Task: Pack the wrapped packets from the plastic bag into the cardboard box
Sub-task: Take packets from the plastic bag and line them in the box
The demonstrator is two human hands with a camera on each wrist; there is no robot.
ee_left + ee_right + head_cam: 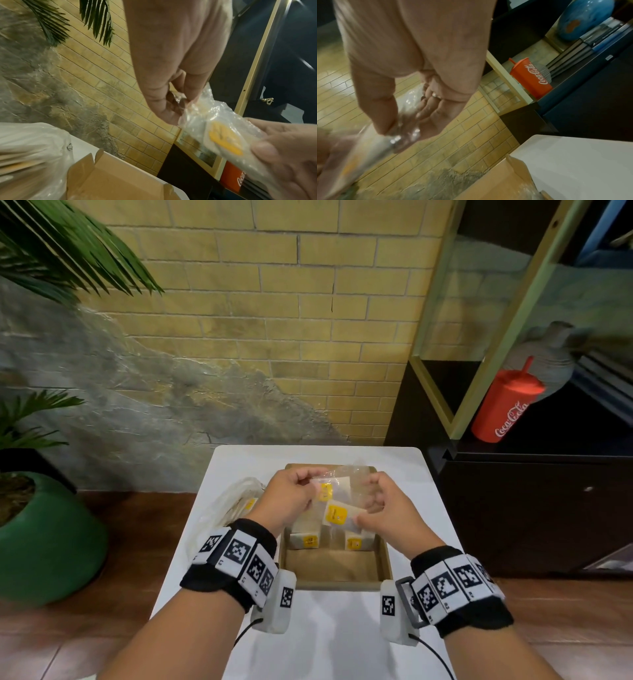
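Now both hands' fingers (173, 116) pinch one packet (337, 513).

Black wristbands (228, 563), checkered white tags

Glossy crinkled clear plastic wrap (202, 119), matt brown cardboard box (334, 568), smooth white table (342, 638)

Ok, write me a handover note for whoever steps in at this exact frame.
Left hand and right hand both pinch one wrapped packet, held over the box.
Bag lies on the table, left of the box, with at least one packet inside.
Done: two packets stand in the box.
Left: set the held packet in, then the rest from the bag.
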